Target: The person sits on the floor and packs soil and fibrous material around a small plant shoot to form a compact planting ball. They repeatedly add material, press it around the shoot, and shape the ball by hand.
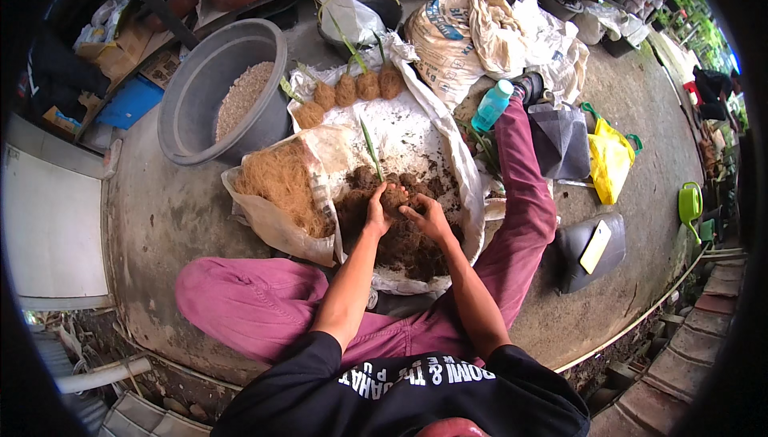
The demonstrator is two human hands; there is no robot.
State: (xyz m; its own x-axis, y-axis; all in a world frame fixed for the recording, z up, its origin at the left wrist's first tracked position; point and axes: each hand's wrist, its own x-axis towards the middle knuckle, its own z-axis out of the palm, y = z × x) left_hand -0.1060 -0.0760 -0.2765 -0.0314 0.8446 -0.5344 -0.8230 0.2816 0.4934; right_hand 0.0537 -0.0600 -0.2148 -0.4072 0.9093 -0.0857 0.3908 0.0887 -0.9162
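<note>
My left hand (pixel 378 212) cups a dark root ball (pixel 393 198) from which a long green leaf shoot (pixel 371 148) rises. My right hand (pixel 427 216) touches the ball's right side with thumb and fingers. Beneath both hands, dark soil and fibre (pixel 414 245) lie heaped on a white woven sack (pixel 408 125). Brown coconut fibre (pixel 279 188) fills an open sack to the left. Several fibre-wrapped root balls with green shoots (pixel 368 85) stand in a curved row at the sack's far edge.
A large grey tub (pixel 222 92) holds pale granules. Beyond are a printed sack (pixel 444 47) and a turquoise bottle (pixel 493 106) by my foot. At right lie a grey pouch (pixel 559 140), a yellow bag (pixel 609 161), a phone (pixel 596 247) on a black cushion (pixel 591 275) and a green watering can (pixel 690 204).
</note>
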